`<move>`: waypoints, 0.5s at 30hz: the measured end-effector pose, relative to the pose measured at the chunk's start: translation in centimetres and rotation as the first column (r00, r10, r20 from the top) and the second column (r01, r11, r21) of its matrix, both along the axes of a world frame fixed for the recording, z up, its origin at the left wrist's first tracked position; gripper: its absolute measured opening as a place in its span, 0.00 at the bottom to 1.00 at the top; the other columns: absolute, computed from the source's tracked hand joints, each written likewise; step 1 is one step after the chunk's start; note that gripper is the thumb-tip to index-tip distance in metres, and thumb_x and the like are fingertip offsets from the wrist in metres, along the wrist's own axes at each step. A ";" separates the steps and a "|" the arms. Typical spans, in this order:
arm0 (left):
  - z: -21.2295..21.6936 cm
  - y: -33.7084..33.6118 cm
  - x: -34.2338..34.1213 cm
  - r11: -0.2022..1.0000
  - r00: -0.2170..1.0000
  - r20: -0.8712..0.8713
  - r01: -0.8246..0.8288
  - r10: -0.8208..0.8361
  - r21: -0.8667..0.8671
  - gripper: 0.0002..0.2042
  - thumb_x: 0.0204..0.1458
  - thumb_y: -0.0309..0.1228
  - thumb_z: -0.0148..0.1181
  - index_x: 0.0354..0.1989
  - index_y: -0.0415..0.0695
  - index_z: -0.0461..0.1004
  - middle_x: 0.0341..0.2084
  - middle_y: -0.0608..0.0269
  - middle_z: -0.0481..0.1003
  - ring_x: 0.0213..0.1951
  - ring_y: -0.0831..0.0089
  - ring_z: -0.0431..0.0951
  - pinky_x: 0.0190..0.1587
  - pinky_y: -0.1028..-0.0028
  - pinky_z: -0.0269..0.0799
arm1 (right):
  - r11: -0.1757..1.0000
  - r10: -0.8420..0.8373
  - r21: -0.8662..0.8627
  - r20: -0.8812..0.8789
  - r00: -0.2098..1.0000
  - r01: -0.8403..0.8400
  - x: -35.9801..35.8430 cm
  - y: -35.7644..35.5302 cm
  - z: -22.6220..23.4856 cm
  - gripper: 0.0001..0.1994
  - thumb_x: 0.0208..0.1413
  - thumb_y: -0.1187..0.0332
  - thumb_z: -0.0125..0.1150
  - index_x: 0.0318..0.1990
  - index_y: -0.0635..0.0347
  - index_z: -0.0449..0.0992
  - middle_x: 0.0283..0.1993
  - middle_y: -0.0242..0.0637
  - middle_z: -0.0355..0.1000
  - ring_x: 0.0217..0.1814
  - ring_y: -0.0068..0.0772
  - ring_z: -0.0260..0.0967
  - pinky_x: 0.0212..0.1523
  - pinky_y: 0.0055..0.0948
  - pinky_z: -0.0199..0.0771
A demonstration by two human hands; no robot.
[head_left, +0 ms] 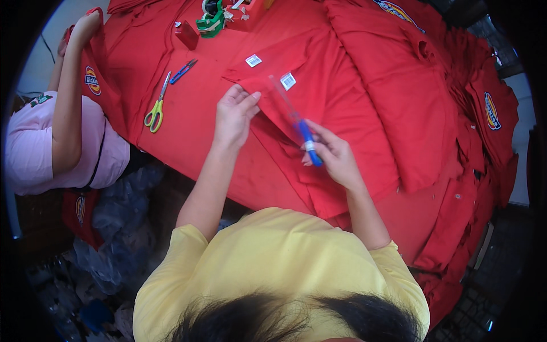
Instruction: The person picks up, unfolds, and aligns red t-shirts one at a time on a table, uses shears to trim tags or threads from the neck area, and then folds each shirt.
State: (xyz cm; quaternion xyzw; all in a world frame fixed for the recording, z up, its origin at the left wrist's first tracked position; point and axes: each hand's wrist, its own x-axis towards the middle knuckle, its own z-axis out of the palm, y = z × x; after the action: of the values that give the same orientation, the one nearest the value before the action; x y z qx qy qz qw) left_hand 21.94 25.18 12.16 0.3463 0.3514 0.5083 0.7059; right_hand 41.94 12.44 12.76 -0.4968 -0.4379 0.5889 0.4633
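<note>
A blue-handled tool (308, 143) with a thin, pale shaft is in my right hand (336, 157). Its shaft points up and to the left over a red garment (336, 114); motion blur hides the exact kind. My left hand (235, 111) has thumb and fingers closed together at the garment's left edge, pinching the cloth. Two white barcode labels lie on the red fabric just beyond my hands: one label (253, 60) farther left, the other label (287, 81) near the shaft's tip.
Yellow-handled scissors (154, 118) and blue thread snips (183, 72) lie at the left. Behind them stand a small red box (186, 35) and a green tape dispenser (211, 24). Red garments (393, 85) pile up on the right. A co-worker (68, 134) lifts red cloth at the far left.
</note>
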 end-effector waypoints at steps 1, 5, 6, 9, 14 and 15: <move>-0.6 0.7 -0.9 0.998 0.981 -0.182 -0.059 0.061 0.016 0.08 0.53 0.21 0.56 0.41 0.39 0.69 0.36 0.62 0.73 0.39 0.76 0.75 0.41 0.75 0.73 | 0.996 -0.084 0.046 0.041 0.996 0.082 0.3 -0.9 0.5 0.22 0.59 0.78 0.45 0.63 0.64 0.59 0.40 0.43 0.72 0.33 0.27 0.72 0.36 0.25 0.76; -2.8 2.9 -3.9 0.918 0.562 -0.735 -0.133 0.379 0.372 0.09 0.52 0.28 0.59 0.39 0.38 0.70 0.36 0.59 0.73 0.36 0.69 0.75 0.40 0.70 0.72 | 0.825 -0.560 0.226 0.216 0.800 0.517 4.7 -8.4 1.3 0.19 0.63 0.74 0.40 0.61 0.65 0.61 0.43 0.48 0.73 0.33 0.27 0.74 0.39 0.29 0.78; -2.9 3.1 -3.9 0.858 0.395 -0.774 -0.076 0.494 0.508 0.10 0.52 0.30 0.59 0.39 0.38 0.70 0.36 0.58 0.73 0.35 0.66 0.74 0.40 0.69 0.72 | 0.732 -0.681 0.256 0.298 0.669 0.631 6.1 -11.1 0.7 0.19 0.63 0.73 0.41 0.61 0.64 0.61 0.42 0.46 0.73 0.33 0.27 0.74 0.38 0.29 0.79; -3.2 3.9 -1.9 0.519 0.363 -0.587 0.273 0.724 0.810 0.10 0.51 0.33 0.60 0.37 0.41 0.72 0.36 0.56 0.71 0.33 0.60 0.73 0.40 0.64 0.70 | 0.496 -0.733 0.227 0.627 0.264 0.838 11.6 -20.9 -1.9 0.18 0.63 0.73 0.42 0.59 0.65 0.63 0.40 0.45 0.74 0.33 0.25 0.75 0.34 0.26 0.78; -7.3 5.9 -3.6 0.475 0.321 -0.687 0.534 0.653 0.700 0.07 0.51 0.33 0.59 0.31 0.43 0.74 0.30 0.57 0.72 0.34 0.58 0.72 0.39 0.66 0.69 | 0.575 0.002 0.164 0.979 -0.202 0.802 14.9 -30.8 -4.6 0.17 0.59 0.69 0.50 0.54 0.68 0.67 0.39 0.55 0.73 0.38 0.47 0.75 0.37 0.41 0.73; -7.6 6.5 -4.3 0.505 0.348 -0.720 0.533 0.601 0.679 0.07 0.51 0.32 0.59 0.31 0.42 0.74 0.29 0.58 0.72 0.34 0.59 0.73 0.38 0.66 0.69 | 0.579 -0.016 0.183 0.977 -0.214 0.794 14.6 -31.3 -5.0 0.17 0.59 0.69 0.51 0.53 0.67 0.68 0.40 0.55 0.73 0.40 0.50 0.74 0.39 0.43 0.72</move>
State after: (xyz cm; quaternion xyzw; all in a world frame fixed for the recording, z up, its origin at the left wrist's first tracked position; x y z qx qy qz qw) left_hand 17.68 31.71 4.54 0.8577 0.3889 0.3277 0.0755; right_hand 56.54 -18.82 7.72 -0.9736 -0.2189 -0.0570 0.0301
